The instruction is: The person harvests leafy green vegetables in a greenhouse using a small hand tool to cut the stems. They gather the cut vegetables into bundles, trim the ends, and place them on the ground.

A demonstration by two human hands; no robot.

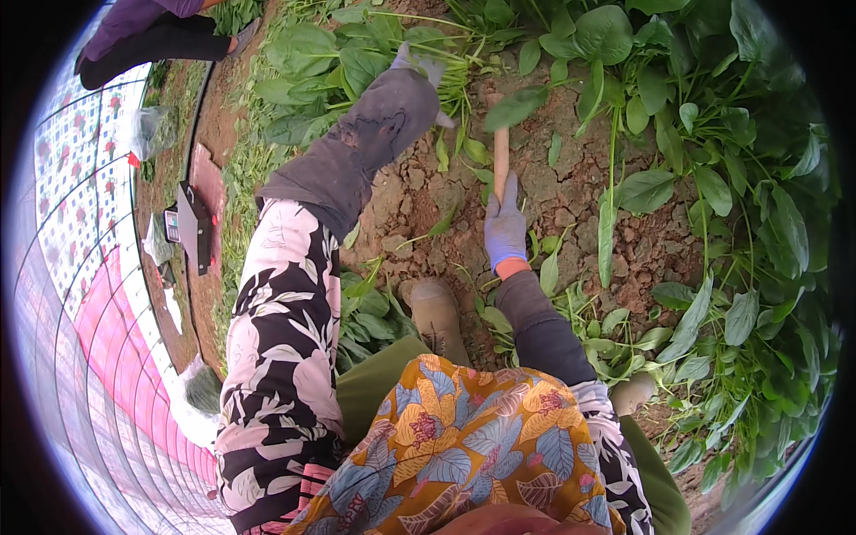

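Observation:
My left hand (428, 70), in a pale glove, reaches to the stems of a bunch of leafy greens (301, 57) at the upper left; the dark sleeve covers much of the hand, and the bunch's stems lie against its fingers. In my right hand (506, 231), in a pale purple glove, is the wooden handle (501, 157) of a tool, which points away from me over cracked soil. A leaf covers part of the handle, and the tool's far end cannot be made out. Cut leaves (374, 314) lie beside my boot (436, 314).
Tall leafy plants (735, 187) grow along the right side. At the left are a weighing scale (194, 227) on a reddish board, a dark hose (194, 127) and plastic bags (152, 130). Another person (154, 43) crouches at the upper left, by the greenhouse wall (73, 200).

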